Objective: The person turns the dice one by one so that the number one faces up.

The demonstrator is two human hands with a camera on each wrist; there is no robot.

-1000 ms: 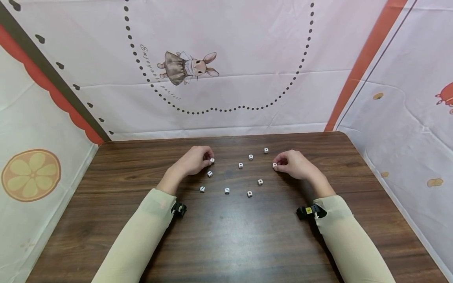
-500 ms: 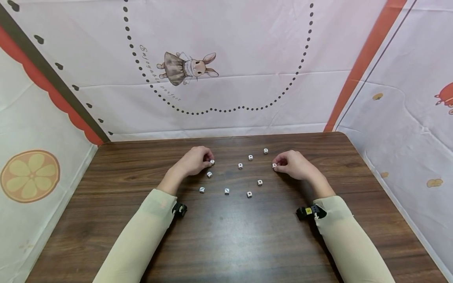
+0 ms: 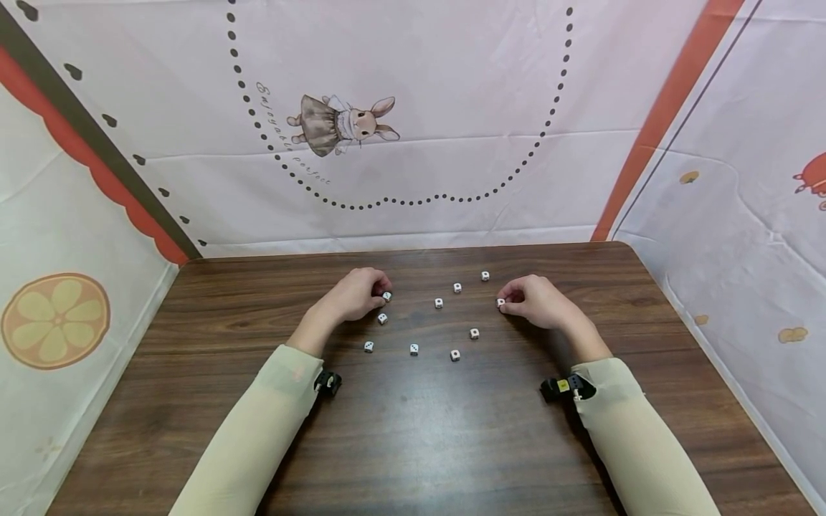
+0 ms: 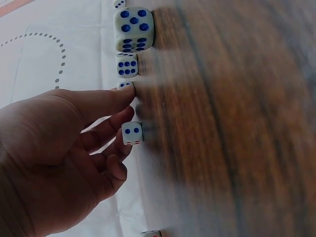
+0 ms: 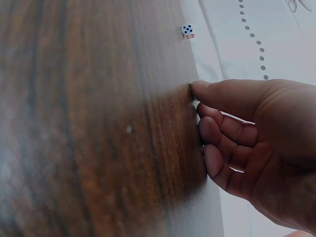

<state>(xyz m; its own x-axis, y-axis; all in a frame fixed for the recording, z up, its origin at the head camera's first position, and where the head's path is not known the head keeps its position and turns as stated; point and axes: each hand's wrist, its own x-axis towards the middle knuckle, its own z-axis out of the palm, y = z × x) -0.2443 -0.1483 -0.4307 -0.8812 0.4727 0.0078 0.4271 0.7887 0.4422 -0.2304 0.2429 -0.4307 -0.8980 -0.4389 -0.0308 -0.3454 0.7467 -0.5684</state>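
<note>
Backdrop cloth [image 3: 464, 93] reads "Enjoyable perfect"; left hand [image 3: 353, 295] pinches 1 die [image 3: 387, 296], right hand [image 3: 540, 301] 1 other die [image 3: 500, 303].

The head view looks forward and down over the counter [image 3: 406, 444]. Both wrist views share it, low and close.

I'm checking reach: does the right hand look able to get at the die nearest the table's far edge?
Probably yes: that die sits close by, with bare tabletop between it and the right hand, though that hand pinches another die.
</note>
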